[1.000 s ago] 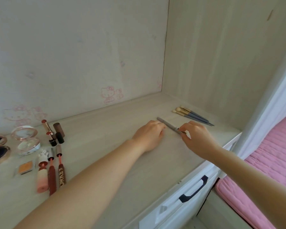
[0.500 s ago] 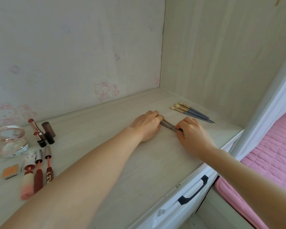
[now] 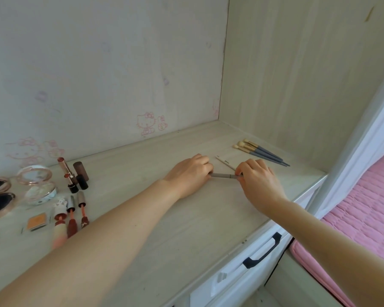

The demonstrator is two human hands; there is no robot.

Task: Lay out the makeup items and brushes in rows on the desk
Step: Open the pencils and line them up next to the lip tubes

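Note:
A thin grey makeup pencil [image 3: 223,175] lies across the desk [image 3: 186,229] between my hands. My left hand [image 3: 190,175] holds its left end with curled fingers, and my right hand [image 3: 258,182] pinches its right end. A white pencil [image 3: 226,162] lies just behind, partly under my right hand. Three grey-handled brushes [image 3: 262,152] lie side by side at the far right. At the left are lipsticks [image 3: 72,176], lip gloss tubes [image 3: 71,216], an orange eyeshadow pan [image 3: 37,221] and open compacts [image 3: 39,185].
The desk sits in a corner, with a back wall and a right side panel. Its front edge has a white drawer with a black handle [image 3: 262,254]. A pink bed cover [image 3: 364,218] lies beyond the right edge.
The grey pencil has turned from a slant to lie level between my hands and come nearer. A white pencil now shows behind it. The view has shifted right.

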